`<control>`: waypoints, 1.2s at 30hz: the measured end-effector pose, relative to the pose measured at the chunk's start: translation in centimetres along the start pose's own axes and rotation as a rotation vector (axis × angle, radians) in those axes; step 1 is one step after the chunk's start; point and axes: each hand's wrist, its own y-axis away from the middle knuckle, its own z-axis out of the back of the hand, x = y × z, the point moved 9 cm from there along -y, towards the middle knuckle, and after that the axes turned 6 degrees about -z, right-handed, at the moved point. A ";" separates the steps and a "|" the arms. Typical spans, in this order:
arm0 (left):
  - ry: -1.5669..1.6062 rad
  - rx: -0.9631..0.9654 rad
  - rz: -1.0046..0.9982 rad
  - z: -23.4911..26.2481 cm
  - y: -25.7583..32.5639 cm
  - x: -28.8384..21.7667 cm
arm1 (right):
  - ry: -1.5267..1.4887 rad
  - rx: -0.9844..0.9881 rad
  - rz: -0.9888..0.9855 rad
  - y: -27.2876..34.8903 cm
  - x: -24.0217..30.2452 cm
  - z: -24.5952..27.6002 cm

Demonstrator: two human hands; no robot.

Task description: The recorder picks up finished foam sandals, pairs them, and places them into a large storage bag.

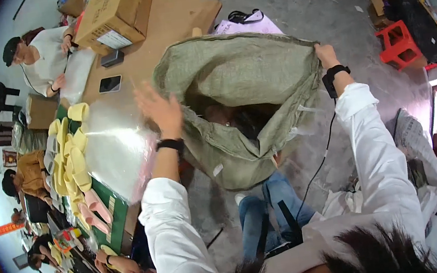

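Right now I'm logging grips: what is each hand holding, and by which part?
Right hand grips the woven sack by its mouth rim. Left hand is open, holding nothing.

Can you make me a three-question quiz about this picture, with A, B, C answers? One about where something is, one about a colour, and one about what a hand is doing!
1. Where is the big cardboard box?
A. on the brown table
B. inside the sack
C. on the red stool

2. What colour is the stool on the floor?
A. blue
B. red
C. yellow

3. What is the right hand doing?
A. resting flat on the table
B. holding a phone
C. gripping the sack's rim

Answers:
1 A: the box sits on the table, at its far end.
2 B: it is bright red.
3 C: its fingers pinch the edge of the greenish woven sack, while the left hand is open beside it.
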 end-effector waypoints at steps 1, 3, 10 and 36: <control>0.043 0.048 -0.215 0.2 1.7 -4.1 | 0.010 0.022 -0.004 0.2 -0.8 -0.7; 0.332 0.571 -0.593 -4.3 7.7 -9.3 | 0.226 0.033 0.082 1.2 -0.3 -2.4; -0.258 1.261 -0.740 -16.6 25.7 -9.6 | 0.250 -0.012 0.119 -1.3 -3.2 -3.1; -0.040 0.829 -0.722 2.6 35.5 -9.2 | 1.030 0.704 1.423 41.9 -12.6 -13.6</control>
